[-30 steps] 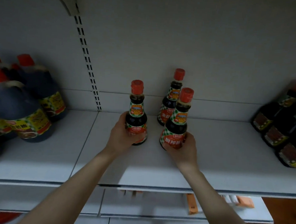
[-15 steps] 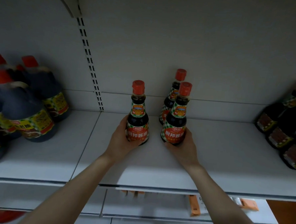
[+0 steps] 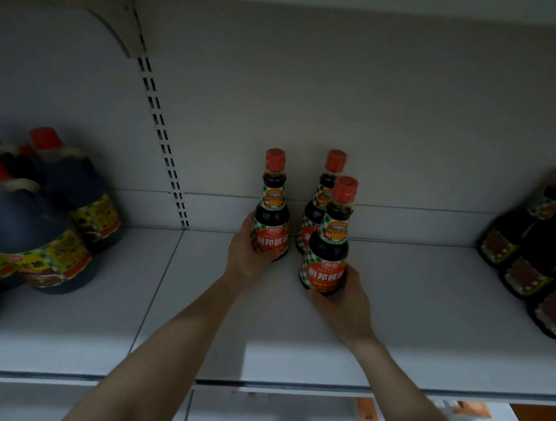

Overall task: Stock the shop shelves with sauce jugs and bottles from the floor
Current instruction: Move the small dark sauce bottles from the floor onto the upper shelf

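Left hand: wrapped round left bottle, steadying it upright on the shelf.
Right hand: gripping front bottle low, probably lining it before the back bottle.

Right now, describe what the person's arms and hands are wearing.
Both are bare. The left forearm and right forearm show no sleeve up to the frame's edge. The left hand and right hand show no glove, ring, watch or band.
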A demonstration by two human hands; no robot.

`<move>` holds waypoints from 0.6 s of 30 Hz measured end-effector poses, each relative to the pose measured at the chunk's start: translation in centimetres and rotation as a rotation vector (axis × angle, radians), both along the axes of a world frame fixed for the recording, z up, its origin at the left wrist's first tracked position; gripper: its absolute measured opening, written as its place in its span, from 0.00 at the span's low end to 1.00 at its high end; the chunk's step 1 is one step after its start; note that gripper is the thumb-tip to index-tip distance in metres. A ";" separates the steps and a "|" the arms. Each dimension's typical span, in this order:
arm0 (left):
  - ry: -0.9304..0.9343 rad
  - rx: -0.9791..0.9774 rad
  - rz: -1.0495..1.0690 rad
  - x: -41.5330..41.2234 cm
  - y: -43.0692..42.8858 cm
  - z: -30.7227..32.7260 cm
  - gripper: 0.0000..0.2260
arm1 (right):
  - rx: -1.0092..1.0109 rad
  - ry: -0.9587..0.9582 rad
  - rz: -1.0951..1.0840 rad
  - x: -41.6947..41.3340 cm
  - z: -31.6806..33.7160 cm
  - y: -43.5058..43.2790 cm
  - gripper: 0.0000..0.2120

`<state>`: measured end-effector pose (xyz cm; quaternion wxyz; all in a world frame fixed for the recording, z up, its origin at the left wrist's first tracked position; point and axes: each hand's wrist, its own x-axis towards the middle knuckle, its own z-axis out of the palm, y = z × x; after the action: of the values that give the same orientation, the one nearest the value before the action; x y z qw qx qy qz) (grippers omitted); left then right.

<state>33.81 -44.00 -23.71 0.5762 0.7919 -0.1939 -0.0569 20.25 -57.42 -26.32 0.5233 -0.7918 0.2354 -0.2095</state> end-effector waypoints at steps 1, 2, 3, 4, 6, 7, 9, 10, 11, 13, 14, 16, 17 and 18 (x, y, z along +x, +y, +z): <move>0.011 0.003 0.002 0.2 -0.3 0.0 0.37 | -0.001 -0.007 0.003 0.0 0.0 0.0 0.31; 0.043 0.009 0.012 0.5 -0.5 -0.1 0.38 | -0.003 -0.011 0.006 0.0 0.0 0.0 0.31; 0.083 0.019 0.027 0.7 -0.6 -0.3 0.38 | -0.003 -0.012 0.008 0.1 -0.1 -0.1 0.32; 0.118 0.040 0.043 0.9 -0.6 -0.5 0.37 | -0.005 -0.010 0.007 0.1 -0.1 -0.1 0.31; 0.133 0.081 0.041 1.1 -0.5 -1.0 0.32 | -0.015 -0.014 0.005 0.1 -0.3 -0.1 0.30; 0.129 0.094 0.025 1.1 -0.4 -1.2 0.29 | -0.017 -0.014 0.004 0.1 -0.3 -0.1 0.30; 0.127 0.109 -0.004 1.1 -0.3 -1.3 0.28 | -0.018 -0.007 0.001 0.1 -0.3 -0.2 0.30; 0.119 0.107 -0.009 1.0 -0.3 -1.2 0.29 | -0.019 -0.004 0.002 0.1 -0.3 -0.1 0.31; 0.100 0.100 -0.004 1.0 -0.3 -1.3 0.31 | -0.016 -0.002 0.001 0.1 -0.4 -0.1 0.31; 0.055 0.127 0.044 1.0 -0.4 -1.6 0.35 | -0.005 0.008 0.001 0.0 -0.4 -0.1 0.34; 0.048 0.150 0.054 1.1 -0.5 -1.8 0.36 | -0.004 0.010 0.001 0.0 -0.4 -0.1 0.35; 0.048 0.164 0.058 1.4 -0.5 -2.3 0.36 | -0.016 0.018 -0.001 0.1 -0.4 -0.2 0.33; 0.053 0.169 0.064 1.5 -0.5 -2.3 0.36 | -0.027 0.024 -0.002 0.1 -0.3 -0.2 0.32; 0.054 0.173 0.066 1.4 -0.6 -2.2 0.35 | -0.037 0.029 -0.002 0.1 -0.3 -0.3 0.31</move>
<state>35.25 -44.60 -25.90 0.5122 0.8429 -0.1465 -0.0755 20.37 -57.69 -26.62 0.5049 -0.8040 0.2398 -0.2029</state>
